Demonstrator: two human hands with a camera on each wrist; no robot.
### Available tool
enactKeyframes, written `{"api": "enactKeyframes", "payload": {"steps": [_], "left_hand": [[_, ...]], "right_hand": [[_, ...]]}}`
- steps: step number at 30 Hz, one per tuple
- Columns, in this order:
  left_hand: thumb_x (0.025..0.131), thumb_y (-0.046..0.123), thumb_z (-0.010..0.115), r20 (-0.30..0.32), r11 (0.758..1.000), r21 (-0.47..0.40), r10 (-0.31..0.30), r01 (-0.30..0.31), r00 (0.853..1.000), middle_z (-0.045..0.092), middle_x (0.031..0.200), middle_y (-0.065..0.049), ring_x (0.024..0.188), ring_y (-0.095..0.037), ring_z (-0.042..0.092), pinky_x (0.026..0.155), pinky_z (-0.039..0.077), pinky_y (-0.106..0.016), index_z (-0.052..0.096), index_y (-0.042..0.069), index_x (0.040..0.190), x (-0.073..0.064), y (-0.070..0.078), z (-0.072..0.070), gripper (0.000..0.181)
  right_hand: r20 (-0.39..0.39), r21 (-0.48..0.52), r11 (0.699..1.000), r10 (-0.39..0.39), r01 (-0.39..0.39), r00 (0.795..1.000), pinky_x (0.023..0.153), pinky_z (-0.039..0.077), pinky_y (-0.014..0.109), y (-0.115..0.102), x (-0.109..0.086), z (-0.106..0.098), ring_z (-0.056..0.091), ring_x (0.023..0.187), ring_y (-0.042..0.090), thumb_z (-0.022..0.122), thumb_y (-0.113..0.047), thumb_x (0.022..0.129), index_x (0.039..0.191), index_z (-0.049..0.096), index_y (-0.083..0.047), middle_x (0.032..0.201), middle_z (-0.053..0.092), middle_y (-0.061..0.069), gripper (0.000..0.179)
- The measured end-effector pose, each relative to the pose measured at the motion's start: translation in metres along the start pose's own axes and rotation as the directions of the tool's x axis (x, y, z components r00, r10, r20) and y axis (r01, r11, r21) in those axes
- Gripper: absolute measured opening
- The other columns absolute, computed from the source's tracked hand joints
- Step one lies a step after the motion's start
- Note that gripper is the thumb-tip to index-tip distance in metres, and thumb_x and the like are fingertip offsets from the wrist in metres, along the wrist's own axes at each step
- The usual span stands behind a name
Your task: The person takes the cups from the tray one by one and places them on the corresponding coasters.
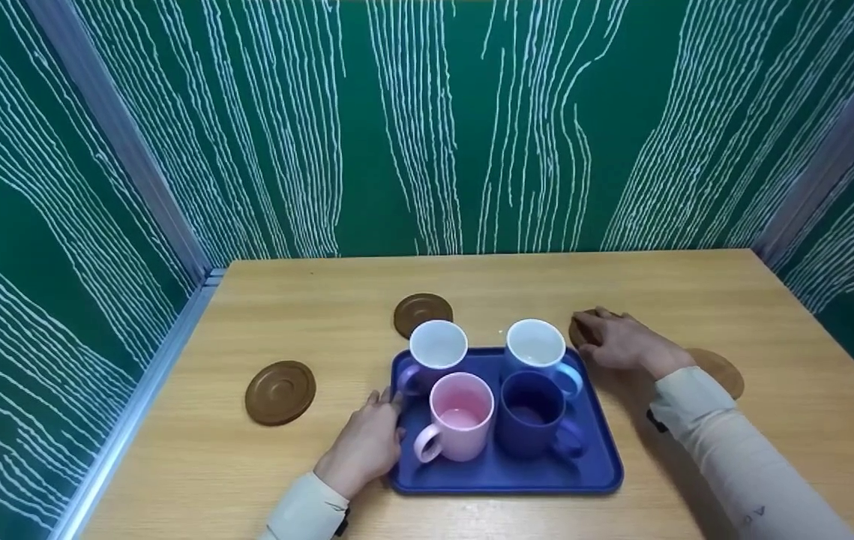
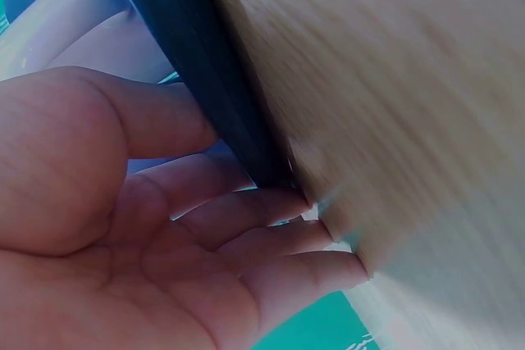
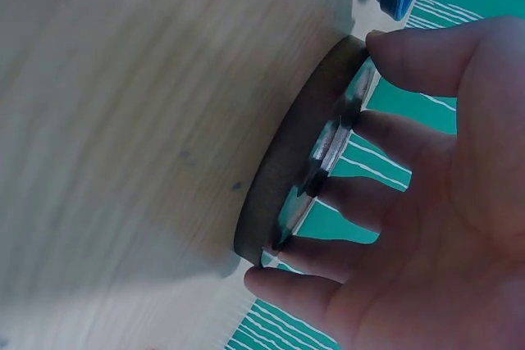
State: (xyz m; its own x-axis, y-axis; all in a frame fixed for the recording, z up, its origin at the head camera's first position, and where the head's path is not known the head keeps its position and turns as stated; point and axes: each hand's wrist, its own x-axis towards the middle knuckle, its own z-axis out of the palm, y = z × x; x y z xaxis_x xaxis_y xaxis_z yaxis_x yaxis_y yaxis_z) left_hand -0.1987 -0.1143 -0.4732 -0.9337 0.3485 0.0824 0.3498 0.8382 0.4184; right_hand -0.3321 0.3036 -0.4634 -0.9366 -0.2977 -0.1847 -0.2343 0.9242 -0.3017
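A blue tray [image 1: 501,481] carries a pink mug [image 1: 460,420], a dark blue mug [image 1: 531,420], a white-lined purple mug [image 1: 438,349] and a white-lined light blue mug [image 1: 535,349]. My left hand [image 1: 367,442] lies at the tray's left edge. Its thumb is against the tray rim [image 2: 176,47], and its extended fingertips reach the tabletop. Beyond the tray's right back corner, my right hand [image 1: 625,341] holds a round brown coaster [image 3: 299,149] by its rim, thumb at one side and fingers spread across to the other. The hand partly covers this coaster in the head view.
One brown coaster [image 1: 280,392] lies left of the tray, another coaster [image 1: 419,311] behind it. A lighter round coaster [image 1: 719,373] sits at the right, partly behind my right sleeve [image 1: 696,397]. Green patterned walls [image 1: 412,150] enclose the wooden table [image 1: 322,292].
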Motion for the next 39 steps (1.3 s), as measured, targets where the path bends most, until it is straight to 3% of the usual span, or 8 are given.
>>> {"api": "enactKeyframes", "payload": {"steps": [7,13,20,25,32,39], "left_hand": [[0.092,0.0,0.067,0.025,0.999,-0.031,-0.03,0.031,0.999,0.05,0.145,-0.039,0.134,-0.06,0.047,0.11,0.044,-0.062,0.059,-0.011,0.137,0.001,0.0,0.0,0.047],[0.092,0.0,0.067,0.024,0.999,-0.03,-0.032,0.032,0.999,0.05,0.145,-0.039,0.134,-0.06,0.047,0.11,0.044,-0.062,0.059,-0.011,0.137,0.001,0.0,0.0,0.048],[0.091,0.0,0.068,0.015,1.0,0.001,-0.014,0.014,1.0,0.053,0.143,-0.038,0.131,-0.058,0.051,0.105,0.049,-0.06,0.06,-0.012,0.135,0.001,-0.001,0.001,0.047],[0.091,0.0,0.068,0.013,1.0,-0.009,-0.017,0.018,1.0,0.052,0.144,-0.038,0.132,-0.059,0.05,0.106,0.048,-0.061,0.059,-0.012,0.137,0.0,0.0,0.001,0.049],[0.091,-0.001,0.068,0.013,1.0,-0.017,-0.024,0.024,1.0,0.051,0.144,-0.037,0.133,-0.059,0.049,0.109,0.046,-0.06,0.059,-0.011,0.137,0.0,0.0,0.0,0.048],[0.091,0.0,0.068,0.011,1.0,-0.017,-0.019,0.019,1.0,0.051,0.146,-0.035,0.132,-0.06,0.049,0.109,0.046,-0.06,0.059,-0.01,0.138,-0.001,-0.001,0.0,0.049]], "right_hand": [[0.013,-0.019,1.0,0.014,-0.014,1.0,0.112,0.03,0.075,-0.004,0.012,-0.003,0.032,0.141,0.063,0.057,-0.04,0.102,0.163,0.032,-0.008,0.161,0.027,0.035,0.073],[0.057,0.033,0.998,0.052,-0.054,0.997,0.112,0.026,0.078,-0.008,0.021,-0.006,0.027,0.145,0.061,0.055,-0.044,0.103,0.165,0.027,-0.012,0.165,0.023,0.031,0.075],[0.032,0.003,1.0,-0.022,0.022,0.999,0.112,0.031,0.074,-0.007,0.033,-0.007,0.032,0.141,0.063,0.054,-0.042,0.103,0.162,0.032,-0.005,0.16,0.029,0.035,0.072],[0.033,0.005,1.0,-0.021,0.021,0.999,0.113,0.031,0.073,-0.01,0.038,-0.009,0.034,0.142,0.06,0.054,-0.048,0.103,0.162,0.032,-0.005,0.162,0.029,0.033,0.076],[0.002,0.013,0.997,-0.077,0.077,0.997,0.114,0.034,0.069,-0.017,0.042,-0.01,0.039,0.141,0.056,0.056,-0.044,0.103,0.16,0.036,-0.003,0.159,0.035,0.033,0.073],[-0.019,0.037,0.993,-0.115,0.116,0.993,0.113,0.038,0.066,-0.02,0.047,-0.008,0.045,0.139,0.052,0.064,-0.048,0.096,0.158,0.039,-0.004,0.154,0.045,0.03,0.08]]}}
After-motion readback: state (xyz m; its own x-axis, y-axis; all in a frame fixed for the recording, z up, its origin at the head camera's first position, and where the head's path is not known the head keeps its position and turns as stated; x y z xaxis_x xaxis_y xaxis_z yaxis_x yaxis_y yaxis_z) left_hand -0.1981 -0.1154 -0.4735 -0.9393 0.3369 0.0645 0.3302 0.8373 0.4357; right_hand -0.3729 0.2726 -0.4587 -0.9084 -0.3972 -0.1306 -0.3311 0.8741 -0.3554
